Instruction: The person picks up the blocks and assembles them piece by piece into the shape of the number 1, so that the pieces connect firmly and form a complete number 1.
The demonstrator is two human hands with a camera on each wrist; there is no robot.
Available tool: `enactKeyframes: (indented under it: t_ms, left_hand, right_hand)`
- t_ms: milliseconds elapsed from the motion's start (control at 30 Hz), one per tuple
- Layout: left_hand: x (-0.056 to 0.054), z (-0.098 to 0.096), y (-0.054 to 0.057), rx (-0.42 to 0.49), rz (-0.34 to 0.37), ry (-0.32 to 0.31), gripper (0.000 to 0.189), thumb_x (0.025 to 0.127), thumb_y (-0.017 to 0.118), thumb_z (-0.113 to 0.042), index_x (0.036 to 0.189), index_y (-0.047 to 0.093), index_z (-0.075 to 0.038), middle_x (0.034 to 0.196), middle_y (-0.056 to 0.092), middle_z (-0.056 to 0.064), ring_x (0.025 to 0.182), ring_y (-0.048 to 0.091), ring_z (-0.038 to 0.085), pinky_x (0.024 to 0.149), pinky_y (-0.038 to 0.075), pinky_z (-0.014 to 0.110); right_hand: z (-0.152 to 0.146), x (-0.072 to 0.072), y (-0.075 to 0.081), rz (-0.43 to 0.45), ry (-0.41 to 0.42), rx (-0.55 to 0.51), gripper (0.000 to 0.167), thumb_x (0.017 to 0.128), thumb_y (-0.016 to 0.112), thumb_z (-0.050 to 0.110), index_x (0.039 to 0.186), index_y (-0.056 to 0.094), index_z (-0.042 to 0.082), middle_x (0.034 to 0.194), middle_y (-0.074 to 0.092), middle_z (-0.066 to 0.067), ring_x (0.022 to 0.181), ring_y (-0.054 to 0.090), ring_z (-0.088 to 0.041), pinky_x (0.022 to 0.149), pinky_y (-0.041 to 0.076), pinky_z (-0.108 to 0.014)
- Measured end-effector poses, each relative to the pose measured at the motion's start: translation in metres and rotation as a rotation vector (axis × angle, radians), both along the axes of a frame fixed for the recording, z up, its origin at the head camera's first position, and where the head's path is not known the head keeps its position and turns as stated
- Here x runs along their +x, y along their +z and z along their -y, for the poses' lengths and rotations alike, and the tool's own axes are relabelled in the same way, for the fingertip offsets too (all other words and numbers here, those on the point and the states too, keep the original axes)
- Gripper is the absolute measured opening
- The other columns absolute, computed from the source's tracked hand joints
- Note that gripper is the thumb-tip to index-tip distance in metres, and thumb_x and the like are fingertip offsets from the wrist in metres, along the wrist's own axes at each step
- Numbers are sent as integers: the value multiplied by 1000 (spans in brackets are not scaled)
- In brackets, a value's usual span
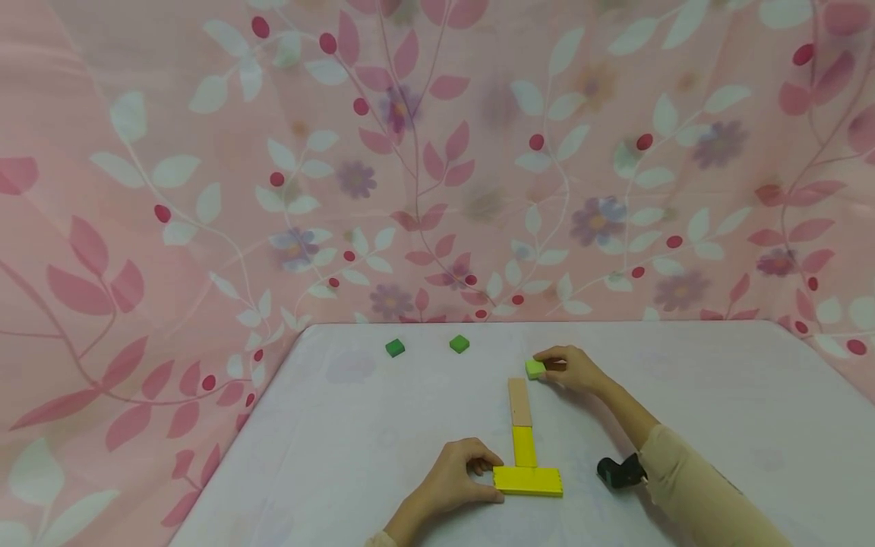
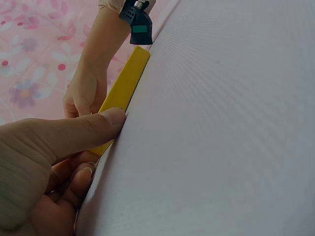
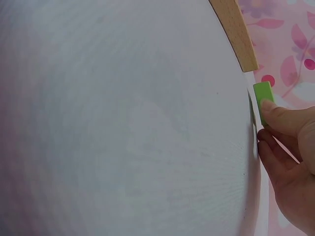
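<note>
A long yellow block (image 1: 528, 481) lies crosswise near the front of the table. My left hand (image 1: 459, 475) pinches its left end between thumb and fingers, with the thumb along its near side in the left wrist view. Behind it, a shorter yellow block (image 1: 524, 446) and a plain wooden block (image 1: 519, 403) line up end to end, forming a stem away from me. In my right hand (image 1: 574, 370) a small light green block (image 1: 535, 369) is pinched by thumb and fingertips, just beyond the wooden block's far end. In the right wrist view, a narrow gap separates the green block (image 3: 263, 96) from the wooden block (image 3: 237, 37).
Toward the back left of the white-covered table (image 1: 328, 456) lie a dark green block (image 1: 395, 348) and a mid-green block (image 1: 459, 344). A pink floral cloth (image 1: 437, 190) hangs behind the table. A black wrist camera (image 1: 620, 472) sticks out from the right sleeve.
</note>
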State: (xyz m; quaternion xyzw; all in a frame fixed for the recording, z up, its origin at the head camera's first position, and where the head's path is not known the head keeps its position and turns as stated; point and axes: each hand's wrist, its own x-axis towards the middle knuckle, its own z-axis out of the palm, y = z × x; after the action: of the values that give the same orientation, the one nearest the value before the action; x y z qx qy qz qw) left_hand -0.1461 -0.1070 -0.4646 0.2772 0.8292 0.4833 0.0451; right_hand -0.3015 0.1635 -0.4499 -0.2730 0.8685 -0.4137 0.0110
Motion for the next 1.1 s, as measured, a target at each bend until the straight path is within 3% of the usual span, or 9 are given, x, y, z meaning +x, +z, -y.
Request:
enactKeyframes:
  t_ms: [1100]
  left_hand:
    - [0, 1, 0, -6, 1, 0, 31, 68, 84, -17, 95, 72, -7, 83, 60, -12, 74, 51, -2, 70, 48, 17]
  right_hand:
    - [22, 0, 0, -39, -4, 28, 32, 83, 68, 2, 113, 63, -6, 114, 61, -22, 103, 58, -34, 91, 47, -46]
